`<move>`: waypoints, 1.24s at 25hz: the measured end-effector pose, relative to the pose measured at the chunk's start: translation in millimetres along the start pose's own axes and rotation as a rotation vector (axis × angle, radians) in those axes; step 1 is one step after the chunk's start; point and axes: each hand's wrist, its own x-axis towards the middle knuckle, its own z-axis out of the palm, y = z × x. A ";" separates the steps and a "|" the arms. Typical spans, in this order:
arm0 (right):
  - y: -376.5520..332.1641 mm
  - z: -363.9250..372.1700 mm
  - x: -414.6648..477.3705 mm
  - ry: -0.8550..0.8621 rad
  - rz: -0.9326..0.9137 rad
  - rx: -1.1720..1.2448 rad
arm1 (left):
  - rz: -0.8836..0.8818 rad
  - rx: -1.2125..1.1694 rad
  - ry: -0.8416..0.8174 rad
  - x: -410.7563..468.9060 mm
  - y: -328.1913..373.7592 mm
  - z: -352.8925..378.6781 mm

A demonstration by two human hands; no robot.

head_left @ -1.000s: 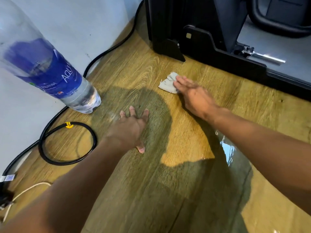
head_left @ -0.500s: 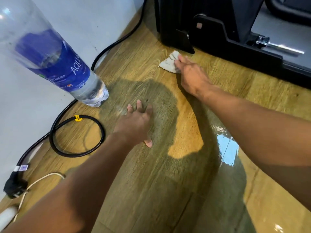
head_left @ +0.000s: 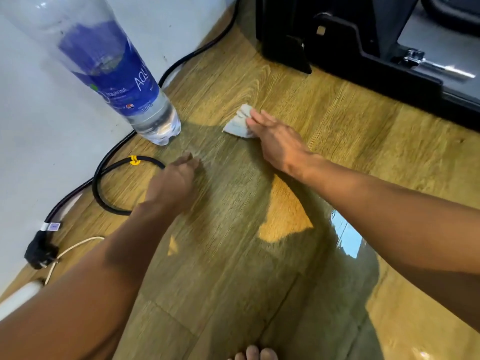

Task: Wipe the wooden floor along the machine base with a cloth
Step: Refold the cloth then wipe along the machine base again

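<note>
Blue Aquafina-labelled bottle [head_left: 124, 81], right hand [head_left: 278, 141] flat on cloth [head_left: 237, 123], wooden floor [head_left: 337, 120]

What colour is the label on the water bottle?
The label is blue with white lettering, clearest in the head view, the only view.

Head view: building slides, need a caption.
Right hand presses a white cloth onto the wooden floor between an Aquafina bottle and the black machine base.
</note>
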 end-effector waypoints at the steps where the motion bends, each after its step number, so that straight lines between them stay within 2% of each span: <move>1: -5.9 3.7 0.0 0.020 0.039 0.014 | -0.003 -0.002 -0.010 0.3 -0.2 -0.8; 2: -18.4 11.1 -6.6 0.044 0.021 0.012 | -0.003 -0.003 -0.020 0.1 -1.2 -1.8; 4: -49.6 33.2 -39.6 0.081 -0.157 -0.041 | 0.015 -0.008 -0.023 0.1 -3.9 -2.0; 8: -96.0 65.4 -138.3 -0.030 -0.541 -0.070 | 0.002 0.000 -0.034 -6.3 -3.6 -3.7; 10: -91.9 76.9 -163.5 -0.105 -0.766 -0.069 | -0.008 0.038 -0.050 -9.8 -0.3 -6.2; 12: -66.7 71.8 -156.3 -0.126 -0.857 -0.096 | -0.003 0.047 -0.063 -10.0 -0.1 -5.5; 14: -41.5 50.1 -132.3 -0.083 -0.701 -0.131 | 0.017 0.056 -0.091 -10.0 0.2 -1.9; 16: -22.3 22.1 -110.5 -0.040 -0.426 -0.124 | 0.022 0.067 -0.111 -10.8 -0.3 2.9; 19: -25.0 20.0 -112.3 0.044 -0.164 0.018 | 0.018 0.052 -0.138 -11.0 1.5 5.1; 20: -30.9 30.8 -122.1 0.063 -0.156 0.078 | 0.018 0.049 -0.143 -11.7 3.4 3.9; 22: -40.4 60.4 -152.1 0.038 -0.305 0.129 | 0.003 0.054 -0.145 -14.2 10.1 1.4; 25: -39.7 68.7 -180.2 -0.086 -0.544 0.059 | -0.038 0.083 -0.154 -22.7 22.6 2.5; 26: -29.2 59.7 -175.0 -0.115 -0.573 0.025 | -0.054 0.085 -0.146 -25.1 27.0 3.8; 28: -7.0 33.1 -152.9 -0.159 -0.467 -0.032 | -0.086 0.096 -0.114 -26.7 35.7 6.2; 31: 29.2 0.4 -116.7 -0.050 -0.154 -0.090 | -0.123 0.119 -0.123 -25.8 45.6 3.2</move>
